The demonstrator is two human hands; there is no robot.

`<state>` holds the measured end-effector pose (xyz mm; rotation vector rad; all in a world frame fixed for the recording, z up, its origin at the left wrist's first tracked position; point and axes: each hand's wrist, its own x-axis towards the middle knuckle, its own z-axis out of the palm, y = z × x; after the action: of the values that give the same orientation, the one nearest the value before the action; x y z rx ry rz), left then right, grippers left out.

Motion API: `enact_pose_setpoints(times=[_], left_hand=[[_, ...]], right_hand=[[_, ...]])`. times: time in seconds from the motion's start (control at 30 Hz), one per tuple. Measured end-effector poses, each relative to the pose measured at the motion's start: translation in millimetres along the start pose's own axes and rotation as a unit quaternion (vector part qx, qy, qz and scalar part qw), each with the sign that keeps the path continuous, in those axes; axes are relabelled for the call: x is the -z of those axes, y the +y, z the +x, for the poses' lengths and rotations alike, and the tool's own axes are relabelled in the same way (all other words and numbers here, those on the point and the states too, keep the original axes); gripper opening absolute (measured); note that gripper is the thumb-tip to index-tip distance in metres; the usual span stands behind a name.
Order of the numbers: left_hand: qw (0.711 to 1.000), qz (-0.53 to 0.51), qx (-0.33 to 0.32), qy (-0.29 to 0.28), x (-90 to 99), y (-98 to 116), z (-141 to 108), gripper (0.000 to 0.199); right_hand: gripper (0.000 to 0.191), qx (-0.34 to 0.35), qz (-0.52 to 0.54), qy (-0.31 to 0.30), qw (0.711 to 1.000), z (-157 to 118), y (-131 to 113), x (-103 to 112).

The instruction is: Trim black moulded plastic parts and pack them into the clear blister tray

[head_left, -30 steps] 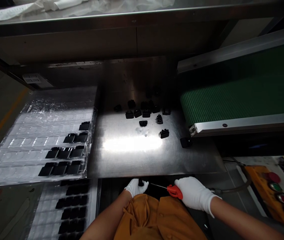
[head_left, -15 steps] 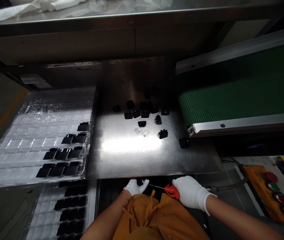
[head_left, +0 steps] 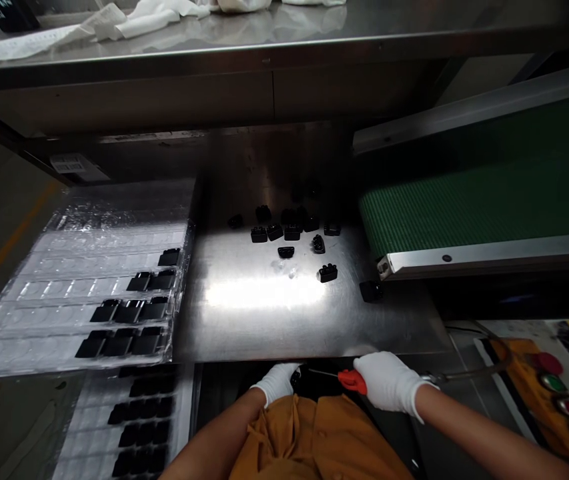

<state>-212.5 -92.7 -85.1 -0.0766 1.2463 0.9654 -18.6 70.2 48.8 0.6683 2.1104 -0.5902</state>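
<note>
In front of my apron, below the table's front edge, both hands wear white gloves. My right hand [head_left: 389,383] is closed round a red air blow gun [head_left: 352,381], whose thin metal nozzle points left and whose hose runs off to the right. My left hand [head_left: 279,382] is closed on a small black plastic part [head_left: 295,379], mostly hidden by the fingers and the dark background. The nozzle tip is close to that part; whether they touch I cannot tell. Several similar black parts [head_left: 292,232] lie scattered on the steel table [head_left: 264,333].
At left, a clear plastic tray [head_left: 39,313] holds several black parts in its right-hand pockets; another tray [head_left: 84,427] sits lower. A green conveyor belt [head_left: 489,193] ends over the table's right side. An orange button box [head_left: 529,373] stands lower right. A steel shelf [head_left: 264,60] crosses the back.
My right hand and the blow gun have shifted slightly right. My left fingers, spread before, are now drawn in round the black part. The whole view has tilted a little upward.
</note>
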Motion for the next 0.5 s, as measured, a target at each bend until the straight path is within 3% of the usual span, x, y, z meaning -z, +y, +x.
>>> enact_pose_setpoints(times=[0.1, 0.17, 0.37, 0.5], left_hand=[[0.999, 0.039, 0.009, -0.027, 0.3, 3.3, -1.1, 0.039], [0.998, 0.057, 0.022, -0.034, -0.7, 1.7, 0.7, 0.045], [0.995, 0.034, 0.093, 0.021, -7.6, -15.3, 13.0, 0.010], [0.983, -0.072, 0.152, 0.067, -8.8, -10.7, 13.4, 0.013]], right_hand=[[0.022, 0.014, 0.003, -0.019, 1.000, -0.3, 4.8, 0.2], [0.022, 0.026, 0.005, -0.020, 0.999, -1.3, 6.5, 0.0], [0.021, 0.037, 0.005, 0.004, 0.999, -7.3, 0.5, 3.8], [0.021, 0.042, -0.001, 0.018, 0.999, -11.2, -6.4, 4.0]])
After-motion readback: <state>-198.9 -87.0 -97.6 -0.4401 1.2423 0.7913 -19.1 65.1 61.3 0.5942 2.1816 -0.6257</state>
